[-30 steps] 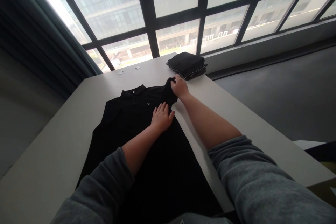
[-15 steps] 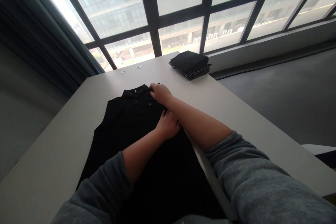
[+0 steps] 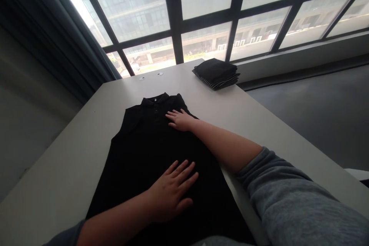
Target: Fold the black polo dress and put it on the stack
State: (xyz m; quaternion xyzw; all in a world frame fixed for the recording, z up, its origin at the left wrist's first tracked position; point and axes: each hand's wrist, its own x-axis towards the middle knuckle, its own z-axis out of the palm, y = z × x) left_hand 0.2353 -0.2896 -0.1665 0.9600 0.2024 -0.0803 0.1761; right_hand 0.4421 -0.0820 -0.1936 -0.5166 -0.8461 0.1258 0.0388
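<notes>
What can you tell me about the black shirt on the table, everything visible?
The black shirt is a dark polo-style garment of soft matte fabric, with a collar and a short buttoned placket at the end nearer the window. It lies flat, front up, on the pale table, its sides folded in to a narrow shape; the hem runs out of view below. The left hand lies palm-down on its lower body and the right hand presses flat beside the placket.

No legible text or signs
</notes>
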